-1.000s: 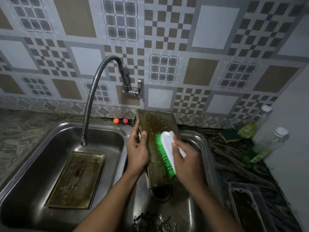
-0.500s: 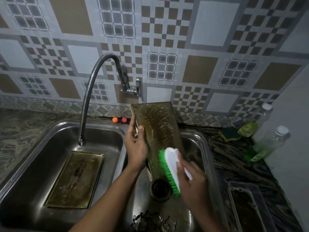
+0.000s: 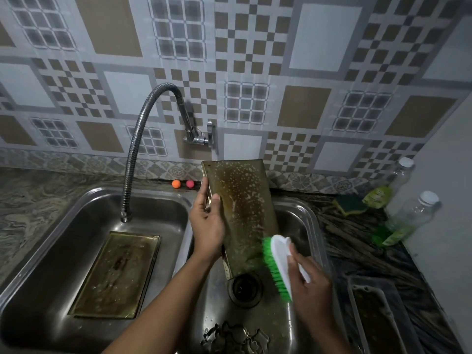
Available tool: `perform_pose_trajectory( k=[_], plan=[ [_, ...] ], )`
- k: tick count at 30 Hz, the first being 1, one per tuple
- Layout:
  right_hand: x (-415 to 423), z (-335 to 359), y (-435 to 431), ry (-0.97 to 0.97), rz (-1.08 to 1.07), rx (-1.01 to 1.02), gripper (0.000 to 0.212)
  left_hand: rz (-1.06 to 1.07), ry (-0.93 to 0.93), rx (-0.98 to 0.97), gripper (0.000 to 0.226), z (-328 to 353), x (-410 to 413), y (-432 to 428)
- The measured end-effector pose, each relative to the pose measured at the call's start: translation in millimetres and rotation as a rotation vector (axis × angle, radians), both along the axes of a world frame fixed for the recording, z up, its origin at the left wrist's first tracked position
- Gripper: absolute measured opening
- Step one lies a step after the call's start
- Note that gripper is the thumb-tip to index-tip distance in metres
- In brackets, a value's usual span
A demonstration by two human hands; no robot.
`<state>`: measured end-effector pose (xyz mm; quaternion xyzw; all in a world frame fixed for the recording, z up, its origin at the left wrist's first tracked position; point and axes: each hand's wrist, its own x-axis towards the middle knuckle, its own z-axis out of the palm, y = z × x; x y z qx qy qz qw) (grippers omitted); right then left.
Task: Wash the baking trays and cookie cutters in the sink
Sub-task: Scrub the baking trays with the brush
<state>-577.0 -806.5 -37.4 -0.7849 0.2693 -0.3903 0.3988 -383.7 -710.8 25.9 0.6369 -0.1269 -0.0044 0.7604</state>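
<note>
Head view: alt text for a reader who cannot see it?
A person's left hand holds a soap-flecked baking tray nearly upright over the right basin while the right hand presses a green-bristled brush to its lower edge. A second tray lies in the left basin.

Home kitchen: double steel sink (image 3: 76,208), tiled wall (image 3: 319,37), faucet (image 3: 143,129).

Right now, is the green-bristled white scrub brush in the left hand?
No, the right hand grips the green-bristled white scrub brush; the left hand holds the soapy metal baking tray.
</note>
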Motion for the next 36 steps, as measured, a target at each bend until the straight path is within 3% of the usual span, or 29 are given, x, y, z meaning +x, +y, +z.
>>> perform_pose_trajectory(
  k=[4,10,12,16,19,24,30,36],
  plan=[
    [2,4,-28,0.068,-0.108,0.145,0.032,-0.006,-0.049,0.059,0.045,-3,-3,5],
    [24,34,-19,0.091,0.099,0.234,0.034,-0.182,-0.084,0.274,0.037,-13,-12,2],
    [29,44,-1,0.173,0.138,0.178,0.032,-0.236,-0.059,0.312,0.039,-9,-21,-1],
    [32,52,25,0.374,0.175,-0.041,0.068,-0.34,0.003,0.33,0.042,18,-44,-9],
    [29,53,32,0.439,0.008,-0.265,0.054,-0.419,-0.016,0.312,0.045,39,-59,-13],
    [21,53,20,0.24,-0.185,-0.266,0.045,-0.618,-0.055,0.195,0.041,45,-64,-3],
    [8,45,34,0.133,-0.178,-0.06,0.033,-0.307,-0.198,0.64,0.036,-31,-38,60],
    [19,51,73,0.041,-0.203,-0.019,0.027,-0.457,-0.131,0.58,0.035,-60,-20,104]
  ],
)
